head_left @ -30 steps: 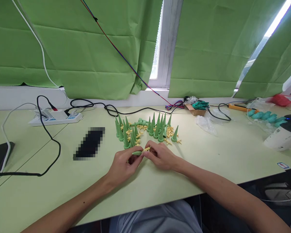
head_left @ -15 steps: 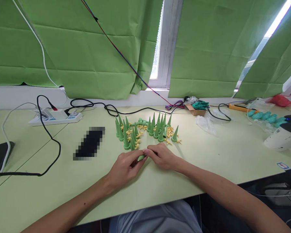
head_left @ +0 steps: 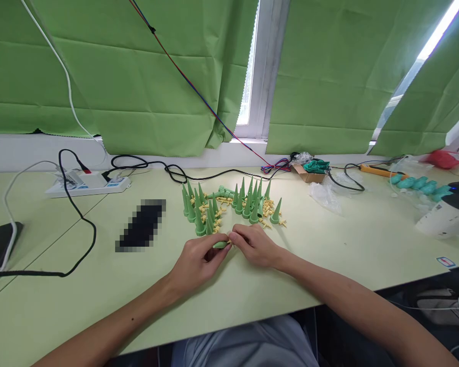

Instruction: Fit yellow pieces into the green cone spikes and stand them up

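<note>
Grasping 1 green cone (head_left: pixel 220 245) on its side in the left hand (head_left: pixel 198 260), between the near edge of the surface (head_left: pixel 309 270) and the clusters beyond. Pinching a small yellow piece (head_left: pixel 230 241) at the cone's covered end with the right hand (head_left: pixel 257 247); impossible to tell how far in, behind the fingertips. Looks smooth, plain and tapered, pointing left.

Just beyond, upright in 2 loose clusters, well over 10 standing cones (head_left: pixel 199 224), slender, on wider round bases. Scattered among and beside these, many loose yellow pieces (head_left: pixel 268 206), small and branched. Seemingly partway through, with 1 cone in hand and plenty of pieces lying loose; cannot tell how many already handled. Behind, lying flat, some green tubular parts (head_left: pixel 226 191); farther right, an open cardboard box (head_left: pixel 309 175).
</note>
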`<state>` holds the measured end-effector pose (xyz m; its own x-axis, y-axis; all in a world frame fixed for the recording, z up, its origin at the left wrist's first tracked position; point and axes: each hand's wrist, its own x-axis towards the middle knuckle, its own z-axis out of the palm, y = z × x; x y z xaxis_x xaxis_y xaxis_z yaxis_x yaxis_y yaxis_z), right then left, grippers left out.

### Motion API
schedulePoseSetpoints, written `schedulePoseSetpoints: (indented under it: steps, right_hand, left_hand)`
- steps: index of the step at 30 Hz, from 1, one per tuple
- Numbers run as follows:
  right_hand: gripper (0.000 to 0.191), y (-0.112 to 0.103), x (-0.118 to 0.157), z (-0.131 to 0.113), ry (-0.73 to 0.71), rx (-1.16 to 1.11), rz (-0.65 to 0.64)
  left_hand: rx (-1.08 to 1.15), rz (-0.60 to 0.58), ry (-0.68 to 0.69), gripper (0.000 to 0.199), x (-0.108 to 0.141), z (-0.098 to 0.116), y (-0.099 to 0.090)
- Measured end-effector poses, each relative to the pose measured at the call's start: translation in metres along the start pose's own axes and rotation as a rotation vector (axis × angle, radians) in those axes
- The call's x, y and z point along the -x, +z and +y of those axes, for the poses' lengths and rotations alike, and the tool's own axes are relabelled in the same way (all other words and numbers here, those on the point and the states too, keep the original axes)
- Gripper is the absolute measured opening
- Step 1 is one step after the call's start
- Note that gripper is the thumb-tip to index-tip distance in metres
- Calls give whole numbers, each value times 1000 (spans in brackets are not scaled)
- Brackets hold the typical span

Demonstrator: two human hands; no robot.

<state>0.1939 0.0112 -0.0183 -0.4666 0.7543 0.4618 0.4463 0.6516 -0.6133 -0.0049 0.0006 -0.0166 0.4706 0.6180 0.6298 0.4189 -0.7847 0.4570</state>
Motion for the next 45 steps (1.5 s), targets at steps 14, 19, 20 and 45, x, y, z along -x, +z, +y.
schedulePoseSetpoints:
  steps: [14, 19, 20, 45]
  right_hand:
    - [36, 0, -1, -1, -12, 20, -4]
    - [37, 0, -1, -2, -7, 17, -1]
    - [36, 0, -1, -3, -4, 10, 10]
    - [13, -2, 1, -7, 71, -160, -4]
  left_hand:
    - [-84, -29, 99, 13, 2, -3, 0]
    - [-81, -50, 123, 14, 2, -3, -1]
    - [-82, -53, 124, 14, 3, -3, -1]
    - [-152, -139, 199, 23, 6, -6, 1]
